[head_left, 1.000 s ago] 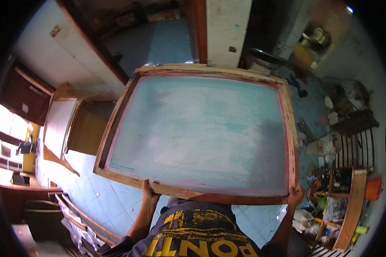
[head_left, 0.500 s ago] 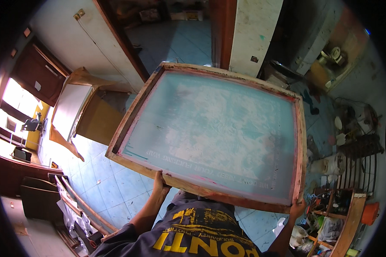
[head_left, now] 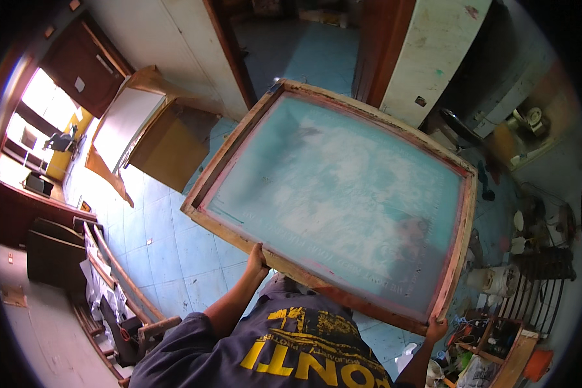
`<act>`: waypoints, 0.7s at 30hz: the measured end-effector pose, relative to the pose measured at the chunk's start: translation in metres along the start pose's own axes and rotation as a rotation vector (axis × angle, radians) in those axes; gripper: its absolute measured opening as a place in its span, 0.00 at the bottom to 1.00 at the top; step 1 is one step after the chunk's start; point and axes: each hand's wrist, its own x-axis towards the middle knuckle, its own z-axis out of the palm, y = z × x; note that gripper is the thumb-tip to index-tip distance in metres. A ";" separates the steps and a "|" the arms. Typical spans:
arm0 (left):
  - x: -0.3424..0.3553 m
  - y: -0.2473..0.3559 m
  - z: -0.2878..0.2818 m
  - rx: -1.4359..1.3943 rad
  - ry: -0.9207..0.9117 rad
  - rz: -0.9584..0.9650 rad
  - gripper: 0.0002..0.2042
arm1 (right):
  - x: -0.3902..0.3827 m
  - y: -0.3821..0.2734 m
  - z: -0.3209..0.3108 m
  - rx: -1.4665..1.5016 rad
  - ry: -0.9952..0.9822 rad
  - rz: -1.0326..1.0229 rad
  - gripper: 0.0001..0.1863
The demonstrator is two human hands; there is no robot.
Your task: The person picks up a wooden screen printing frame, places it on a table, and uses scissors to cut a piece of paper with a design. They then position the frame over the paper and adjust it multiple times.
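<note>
A large screen-printing frame is held up in front of my body, its worn wooden border stained pink and red. Its teal mesh carries a paler printed pattern with lettering along the near and right sides. My left hand grips the near border left of its middle, thumb on top. At the near right corner, my right hand is closed round the wood. The fingers of both hands are partly hidden beneath the border.
Past the frame's left side stands a box-like piece with a white top and brown covering. Bamboo poles lean at lower left. On the right are a crate shelf, an orange container and a metal rack. A doorway opens ahead.
The view has turned, so the room appears shifted to the right. The frame tilts more steeply down to the right, with both hands keeping their grip on it.
</note>
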 end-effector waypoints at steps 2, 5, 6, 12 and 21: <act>0.006 -0.004 -0.004 0.000 0.004 0.011 0.26 | -0.002 -0.007 0.005 0.003 0.050 -0.017 0.21; 0.005 -0.006 0.006 -0.034 0.052 0.000 0.25 | 0.004 0.003 0.006 0.005 -0.086 0.055 0.22; 0.004 -0.006 0.007 -0.041 0.060 0.003 0.24 | 0.005 0.006 0.009 -0.006 -0.076 0.043 0.22; 0.028 -0.015 -0.021 -0.064 0.011 -0.018 0.22 | 0.012 0.021 0.024 -0.024 -0.064 0.032 0.23; 0.032 -0.012 -0.022 0.284 0.420 -0.067 0.17 | 0.021 0.029 0.031 -0.112 -0.153 0.114 0.25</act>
